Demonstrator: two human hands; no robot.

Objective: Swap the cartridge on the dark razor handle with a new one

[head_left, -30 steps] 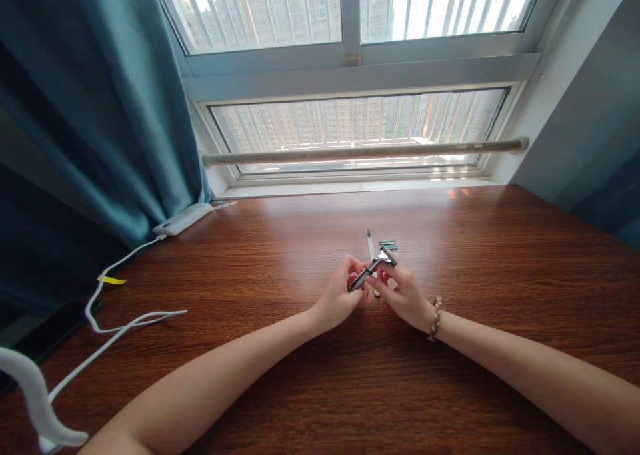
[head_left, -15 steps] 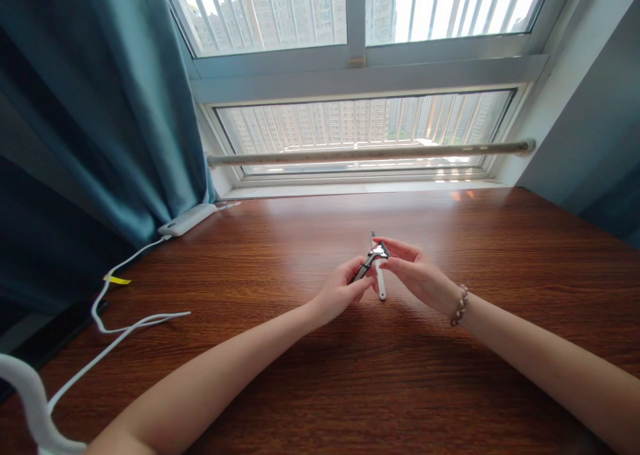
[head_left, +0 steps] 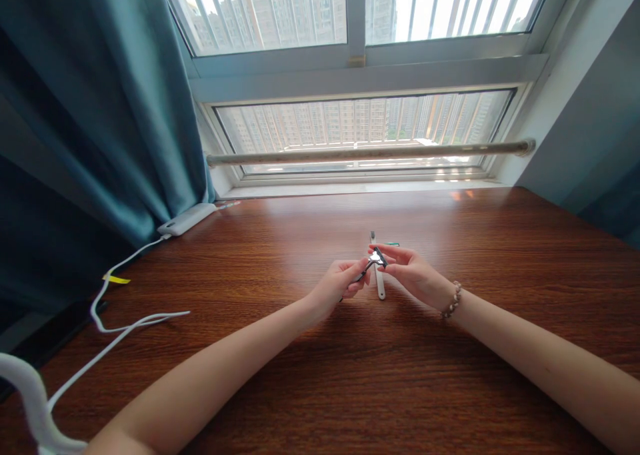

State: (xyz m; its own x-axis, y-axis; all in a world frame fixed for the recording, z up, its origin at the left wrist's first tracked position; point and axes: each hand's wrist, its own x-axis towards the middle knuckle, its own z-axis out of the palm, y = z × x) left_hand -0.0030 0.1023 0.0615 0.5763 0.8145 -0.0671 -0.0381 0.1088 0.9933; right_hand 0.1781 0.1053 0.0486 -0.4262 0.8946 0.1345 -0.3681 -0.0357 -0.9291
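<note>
Left hand [head_left: 334,287] grips a razor [head_left: 372,262]; right hand [head_left: 419,279] brackets its head [head_left: 381,258], grip unclear.

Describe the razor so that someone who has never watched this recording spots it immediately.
On the brown wooden table below the window, look near the middle. The razor is in the left hand's grip, its head close by the right hand. Unlike the slim white stick lying just beneath, it has a shiny silver neck and dark crosswise head.
</note>
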